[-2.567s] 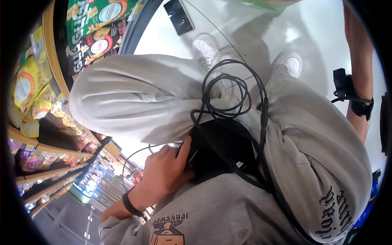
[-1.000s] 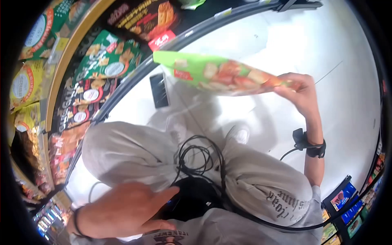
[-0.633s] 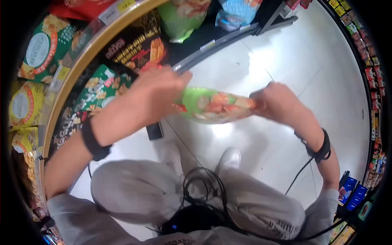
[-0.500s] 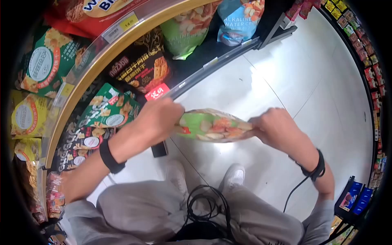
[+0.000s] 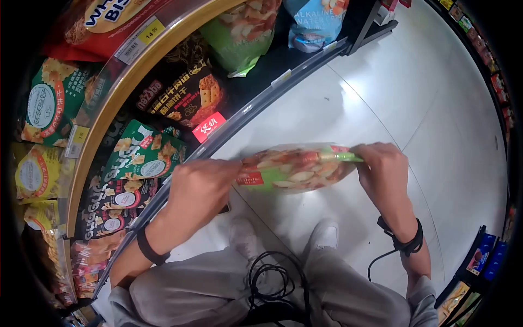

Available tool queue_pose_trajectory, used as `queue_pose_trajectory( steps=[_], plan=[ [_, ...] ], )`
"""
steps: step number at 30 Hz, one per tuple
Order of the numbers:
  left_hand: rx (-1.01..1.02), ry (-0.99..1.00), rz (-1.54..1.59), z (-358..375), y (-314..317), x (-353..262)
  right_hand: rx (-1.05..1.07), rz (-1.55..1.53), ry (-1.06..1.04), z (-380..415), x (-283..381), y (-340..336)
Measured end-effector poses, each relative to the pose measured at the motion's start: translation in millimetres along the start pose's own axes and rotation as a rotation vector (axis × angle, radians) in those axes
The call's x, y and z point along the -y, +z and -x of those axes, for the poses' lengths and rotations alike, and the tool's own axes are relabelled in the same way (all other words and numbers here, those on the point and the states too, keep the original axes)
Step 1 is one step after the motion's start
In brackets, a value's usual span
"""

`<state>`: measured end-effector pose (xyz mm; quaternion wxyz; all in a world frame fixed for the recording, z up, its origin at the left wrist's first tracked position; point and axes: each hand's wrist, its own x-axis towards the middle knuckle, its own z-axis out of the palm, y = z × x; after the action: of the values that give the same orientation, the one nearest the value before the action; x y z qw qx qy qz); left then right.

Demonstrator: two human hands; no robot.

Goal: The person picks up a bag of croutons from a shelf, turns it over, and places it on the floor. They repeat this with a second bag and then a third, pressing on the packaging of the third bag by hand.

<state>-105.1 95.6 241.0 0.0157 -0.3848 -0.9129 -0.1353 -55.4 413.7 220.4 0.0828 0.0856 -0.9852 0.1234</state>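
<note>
Since half a second ago both hands have sunk a little, so the green snack bag (image 5: 297,169) hangs over the floor, left hand (image 5: 199,188) clamped on one end, right hand (image 5: 384,166) on the other, not yet shelved.

Lower shelf (image 5: 283,82) at upper left of frame: packed with snack bags (image 5: 185,98), no gap between packs. White floor (image 5: 425,98) at right and upper right: open passage. Lower centre: knees (image 5: 348,294) and coiled black cable (image 5: 272,278) obstruct.
</note>
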Motion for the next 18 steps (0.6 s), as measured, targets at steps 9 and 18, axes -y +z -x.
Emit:
queue_pose_trajectory(
  steps=[9,18],
  plan=[
    [-0.153,-0.163,0.469,-5.7,18.7,4.1,-0.291,-0.073,-0.016,-9.5,-25.1,12.7],
    [-0.060,-0.280,0.502,2.4,23.1,-0.5,-0.204,-0.257,-0.011,14.0,-29.7,5.3]
  ],
)
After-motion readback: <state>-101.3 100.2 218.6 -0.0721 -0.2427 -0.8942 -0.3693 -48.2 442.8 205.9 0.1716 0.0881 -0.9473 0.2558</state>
